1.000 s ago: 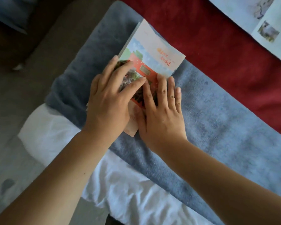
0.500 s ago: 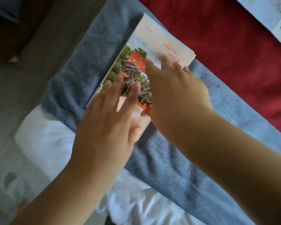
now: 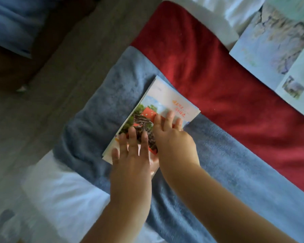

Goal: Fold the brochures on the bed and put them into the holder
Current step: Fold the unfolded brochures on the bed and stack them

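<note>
The folded brochure (image 3: 158, 109) lies on the blue blanket (image 3: 235, 163) at the bed's edge, both the left hand (image 3: 130, 158) and right hand (image 3: 172, 137) flat and open on it, pressing, grasping nothing. It looks light, thin and springy, likely to reopen, so pinch it at the creased long edge. Unfolded brochures (image 3: 277, 50) lie well apart, beyond the red blanket (image 3: 218, 71).

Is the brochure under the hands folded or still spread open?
Folded: the brochure shows one narrow cover panel, layered edges along its left side, both hands flat on it.
</note>
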Motion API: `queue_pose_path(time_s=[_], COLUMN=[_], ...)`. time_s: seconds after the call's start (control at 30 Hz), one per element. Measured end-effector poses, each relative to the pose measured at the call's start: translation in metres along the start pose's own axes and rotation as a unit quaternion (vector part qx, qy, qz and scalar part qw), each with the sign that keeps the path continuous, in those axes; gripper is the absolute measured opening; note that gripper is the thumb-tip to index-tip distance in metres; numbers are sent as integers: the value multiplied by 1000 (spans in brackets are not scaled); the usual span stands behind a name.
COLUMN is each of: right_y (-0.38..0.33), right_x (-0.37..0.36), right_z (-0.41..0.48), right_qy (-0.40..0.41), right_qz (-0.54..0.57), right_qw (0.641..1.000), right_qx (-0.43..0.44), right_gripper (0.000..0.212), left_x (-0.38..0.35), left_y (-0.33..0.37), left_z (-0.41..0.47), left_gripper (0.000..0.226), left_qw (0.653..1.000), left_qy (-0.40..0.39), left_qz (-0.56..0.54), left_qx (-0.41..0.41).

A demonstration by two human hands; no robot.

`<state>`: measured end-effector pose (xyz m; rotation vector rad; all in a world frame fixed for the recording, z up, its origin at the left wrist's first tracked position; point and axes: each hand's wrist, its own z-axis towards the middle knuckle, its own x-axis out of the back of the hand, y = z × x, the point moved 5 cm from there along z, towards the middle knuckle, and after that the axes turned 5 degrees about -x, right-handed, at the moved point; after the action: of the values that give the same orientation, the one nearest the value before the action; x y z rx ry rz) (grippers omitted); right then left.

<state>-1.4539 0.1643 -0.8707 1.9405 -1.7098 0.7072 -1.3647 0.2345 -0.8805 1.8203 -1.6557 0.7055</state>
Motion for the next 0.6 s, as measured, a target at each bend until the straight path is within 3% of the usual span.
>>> queue_pose_path(time_s=[0.07,0.17,0.43,0.6], right_y=[1,3,9,34], right_x=[-2,-7,-10,-15], right_z=[3,6,-5,-45], right_qy=[-7,7,71,111], right_qz=[13,32,80,188], right_qw=[1000,999,992,966], right_qx=[2,13,66,142], right_gripper=[78,65,86,93], left_x=[12,19,13,47], left_y=[7,6,3,14], left_z=[-1,-6,-6,-27], left_gripper=[56,57,76,83], left_qw=[999,999,997,999], left_qy=[34,38,21,26], left_qz=[-39,-6,78,39], left_qx=[-6,-37,-7,3])
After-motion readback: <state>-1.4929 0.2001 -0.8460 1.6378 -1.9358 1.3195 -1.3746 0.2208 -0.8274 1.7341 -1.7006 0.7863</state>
